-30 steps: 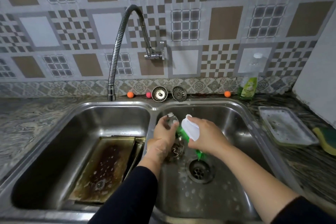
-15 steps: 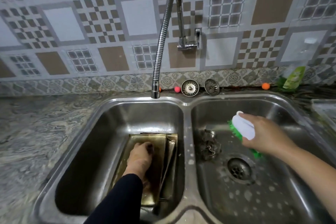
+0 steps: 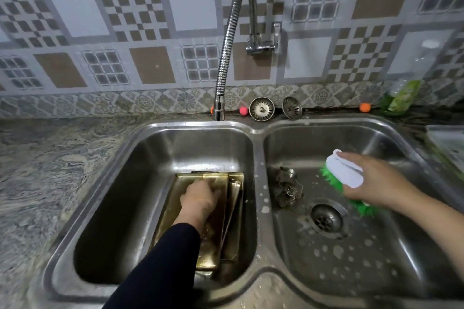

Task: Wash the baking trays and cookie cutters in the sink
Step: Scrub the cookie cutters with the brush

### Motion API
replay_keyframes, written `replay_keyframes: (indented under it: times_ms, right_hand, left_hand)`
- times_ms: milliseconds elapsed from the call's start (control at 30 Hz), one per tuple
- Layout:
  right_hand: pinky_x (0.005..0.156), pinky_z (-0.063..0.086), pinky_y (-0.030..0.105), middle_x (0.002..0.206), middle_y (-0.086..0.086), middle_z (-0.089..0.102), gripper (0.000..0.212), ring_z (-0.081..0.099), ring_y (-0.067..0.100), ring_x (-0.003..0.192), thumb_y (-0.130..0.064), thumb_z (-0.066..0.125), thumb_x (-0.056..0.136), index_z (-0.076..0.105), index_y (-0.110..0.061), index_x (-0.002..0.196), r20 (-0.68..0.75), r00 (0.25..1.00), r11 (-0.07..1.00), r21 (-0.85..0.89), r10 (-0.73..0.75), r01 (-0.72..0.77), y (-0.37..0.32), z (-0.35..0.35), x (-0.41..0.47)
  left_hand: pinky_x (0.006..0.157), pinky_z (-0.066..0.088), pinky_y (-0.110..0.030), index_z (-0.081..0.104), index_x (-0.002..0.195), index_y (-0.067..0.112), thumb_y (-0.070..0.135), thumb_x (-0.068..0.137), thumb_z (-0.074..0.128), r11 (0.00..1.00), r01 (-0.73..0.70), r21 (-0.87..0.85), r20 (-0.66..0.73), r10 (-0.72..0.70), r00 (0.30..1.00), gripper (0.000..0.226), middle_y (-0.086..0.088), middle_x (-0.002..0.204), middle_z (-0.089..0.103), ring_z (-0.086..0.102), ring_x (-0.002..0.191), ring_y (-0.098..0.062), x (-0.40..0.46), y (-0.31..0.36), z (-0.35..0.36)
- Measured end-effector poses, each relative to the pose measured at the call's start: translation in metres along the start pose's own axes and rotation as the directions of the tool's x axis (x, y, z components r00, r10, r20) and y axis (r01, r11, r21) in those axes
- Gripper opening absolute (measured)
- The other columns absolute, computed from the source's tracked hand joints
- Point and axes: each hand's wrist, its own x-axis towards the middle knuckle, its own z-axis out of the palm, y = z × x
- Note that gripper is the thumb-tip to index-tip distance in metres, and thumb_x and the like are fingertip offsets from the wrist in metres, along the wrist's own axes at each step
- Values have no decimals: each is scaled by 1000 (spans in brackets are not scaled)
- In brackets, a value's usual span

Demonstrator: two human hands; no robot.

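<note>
The left hand (image 3: pixel 199 199) reaches into the left basin of the sink (image 3: pixel 258 178), its grip on the top baking tray (image 3: pixel 213 238) of a stack, fingers curled at the tray's far end. The right hand (image 3: pixel 371 180) grips a green-bristled scrub brush (image 3: pixel 345 173) over the right basin. The cookie cutters (image 3: pixel 287 189) lie left of that grip, beside the drain (image 3: pixel 326 218).

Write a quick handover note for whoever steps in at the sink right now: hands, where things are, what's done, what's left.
Left hand rests on the baking trays stacked in the left basin; its grip is unclear. Right hand grips the scrub brush over the right basin. Cookie cutters lie piled beside the drain, suds around. Trays look stained, unwashed. Faucet is not running. Left: scrub trays, rinse everything.
</note>
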Motion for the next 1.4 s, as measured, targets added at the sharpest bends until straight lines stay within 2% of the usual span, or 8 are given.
replay_keyframes:
  times_ms: [167, 300, 367, 600, 967, 1100, 1200, 1400]
  right_hand:
    - [58, 49, 17, 129, -4, 58, 78, 62, 11, 76, -24, 75, 68, 45, -38, 138, 106, 992, 997, -24, 72, -70, 37, -27, -3]
    - [71, 46, 28, 125, 1, 62, 74, 60, 17, 88, -23, 77, 69, 49, -32, 136, 39, 993, 992, -76, 109, -105, 70, -76, 4]
    - [77, 46, 30, 125, 4, 62, 74, 60, 21, 95, -21, 78, 68, 51, -28, 136, -20, 992, 989, -67, 128, -129, 88, -105, 9]
    - [82, 34, 22, 140, 4, 50, 68, 52, 25, 119, -19, 74, 75, 50, -23, 138, -208, 941, 963, 46, 268, -265, 163, -170, 30]
    - [94, 36, 21, 150, 1, 39, 78, 43, 21, 131, -26, 74, 76, 39, -20, 145, 27, 958, 955, -93, 284, -280, 231, -130, 69]
    - [80, 33, 19, 145, 3, 45, 77, 48, 22, 124, -25, 74, 77, 38, -22, 146, 11, 964, 958, -108, 267, -264, 230, -138, 71]
    - [81, 34, 21, 145, 3, 45, 76, 49, 23, 123, -24, 74, 76, 40, -25, 144, -28, 973, 968, -98, 230, -232, 221, -148, 69]
    - [80, 36, 24, 140, 4, 48, 76, 51, 22, 118, -24, 75, 74, 42, -29, 142, -66, 986, 982, -105, 152, -158, 194, -150, 66]
  left_hand:
    - [101, 43, -38, 62, 121, 29, 33, 90, 54, 964, -260, 53, -137, 265, 954, 32, 0, 130, 54, 52, 121, -25, -9, 87, -11]
    - [94, 47, -33, 66, 113, 20, 21, 90, 52, 915, -402, -33, -147, 393, 908, 27, -6, 117, 60, 59, 106, -26, -16, 151, 3]
    - [99, 43, -29, 64, 117, 19, 19, 91, 51, 908, -418, -25, -66, 416, 907, 29, -6, 122, 59, 57, 112, -24, -19, 173, 22]
    - [103, 41, -45, 43, 135, 29, 43, 85, 57, 962, -241, 128, 195, 213, 957, 54, -5, 143, 40, 42, 127, -29, -8, 178, 116]
    - [98, 37, -40, 29, 141, 35, 51, 86, 53, 928, -115, 353, 49, 104, 993, 62, 0, 139, 46, 40, 129, -23, 5, 187, 173]
    - [101, 32, -43, 27, 142, 36, 56, 86, 49, 926, -105, 362, 4, 111, 994, 63, 2, 142, 45, 40, 130, -23, 10, 193, 175]
    - [104, 28, -47, 20, 146, 38, 63, 83, 49, 910, -156, 384, 43, 151, 988, 73, 5, 154, 26, 28, 137, -23, 11, 198, 177]
    - [103, 29, -42, 31, 144, 37, 51, 89, 49, 878, -190, 439, 105, 160, 982, 59, 3, 151, 31, 29, 137, -21, 17, 210, 186]
